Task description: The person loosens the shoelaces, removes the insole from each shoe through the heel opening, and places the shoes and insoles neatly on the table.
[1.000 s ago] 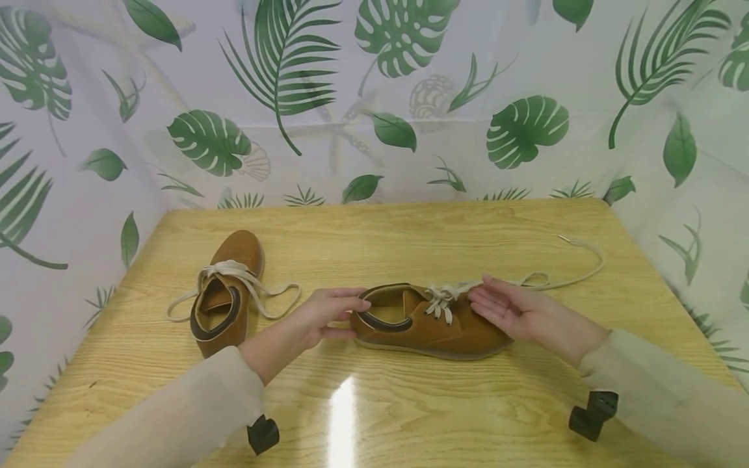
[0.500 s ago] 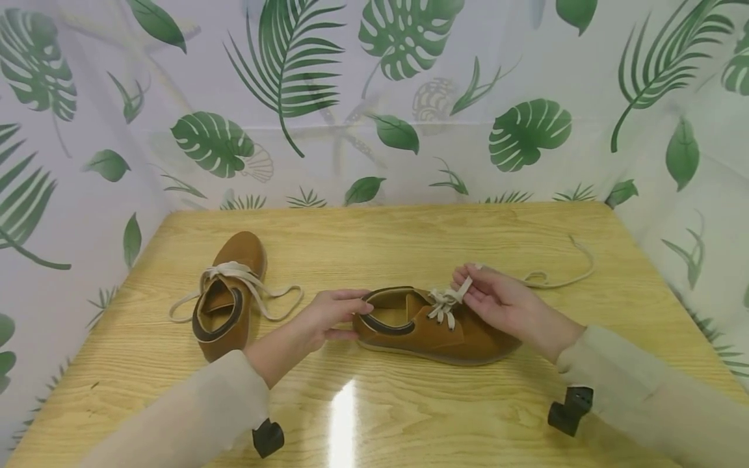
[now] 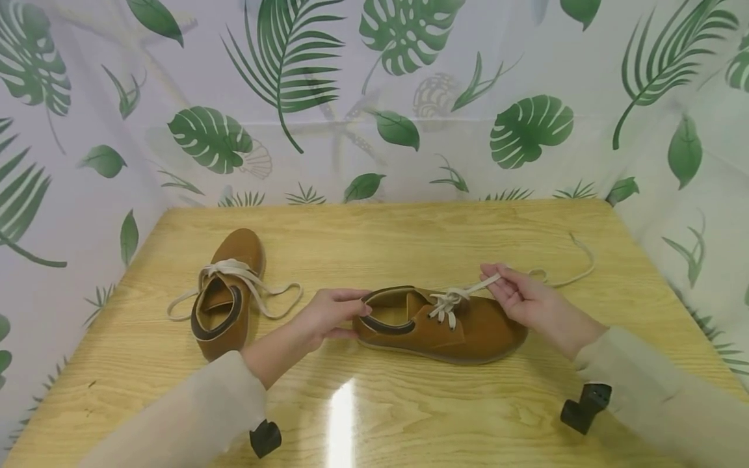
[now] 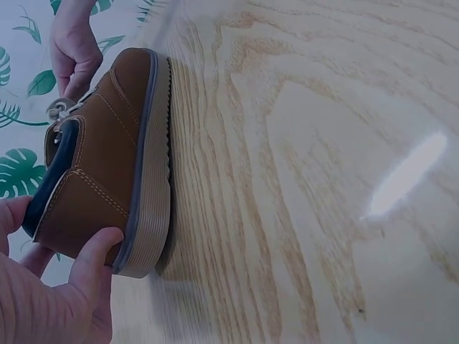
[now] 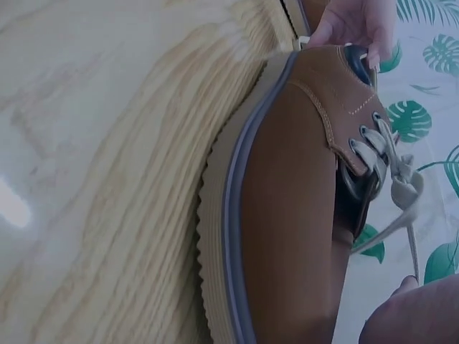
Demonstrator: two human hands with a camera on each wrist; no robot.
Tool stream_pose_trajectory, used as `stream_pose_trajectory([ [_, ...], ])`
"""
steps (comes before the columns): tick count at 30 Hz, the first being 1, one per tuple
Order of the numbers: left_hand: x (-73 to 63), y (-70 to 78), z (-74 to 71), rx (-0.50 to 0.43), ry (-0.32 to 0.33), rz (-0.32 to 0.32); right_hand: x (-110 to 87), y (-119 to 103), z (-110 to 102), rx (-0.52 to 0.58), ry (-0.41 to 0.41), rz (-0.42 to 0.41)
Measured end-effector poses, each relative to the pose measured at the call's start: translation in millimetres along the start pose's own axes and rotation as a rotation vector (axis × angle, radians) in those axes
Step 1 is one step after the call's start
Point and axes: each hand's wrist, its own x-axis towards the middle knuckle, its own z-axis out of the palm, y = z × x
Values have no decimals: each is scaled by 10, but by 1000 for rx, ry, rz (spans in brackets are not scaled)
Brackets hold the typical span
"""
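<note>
A brown shoe (image 3: 462, 337) with a dark padded collar lies sole-down on the table, its toe to the right. My left hand (image 3: 328, 317) grips the heel, with fingers and thumb around its back, as the left wrist view also shows at the shoe's heel (image 4: 100, 193). Above the toe, my right hand (image 3: 526, 302) pinches a cream shoelace (image 3: 484, 282), drawn straight out from the knot (image 3: 449, 299). The right wrist view shows the laces (image 5: 401, 179) knotted over the eyelets and one strand running down to the thumb.
A second brown shoe (image 3: 242, 250) stands at the left, toe pointing away, with its loose lace looped on the wooden table (image 3: 374, 240). A free lace end (image 3: 585, 260) trails beyond my right hand. A leaf-patterned cloth (image 3: 445, 130) encloses the back and sides.
My right hand came off the shoe's toe, took hold of the lace near the knot, then moved right, drawing the strand taut. My left hand stays at the heel.
</note>
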Motion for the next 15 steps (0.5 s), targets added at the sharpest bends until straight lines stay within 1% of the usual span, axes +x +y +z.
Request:
stream_pose_trajectory([
  [3, -10, 15, -12, -1, 0, -1, -10, -61, 3, -14, -1, -3],
  [6, -16, 17, -22, -10, -3, -2, -7, -114, 0, -6, 13, -9],
  [15, -1, -18, -22, -9, -23, 25, 23, -333, -119, 87, 26, -12],
])
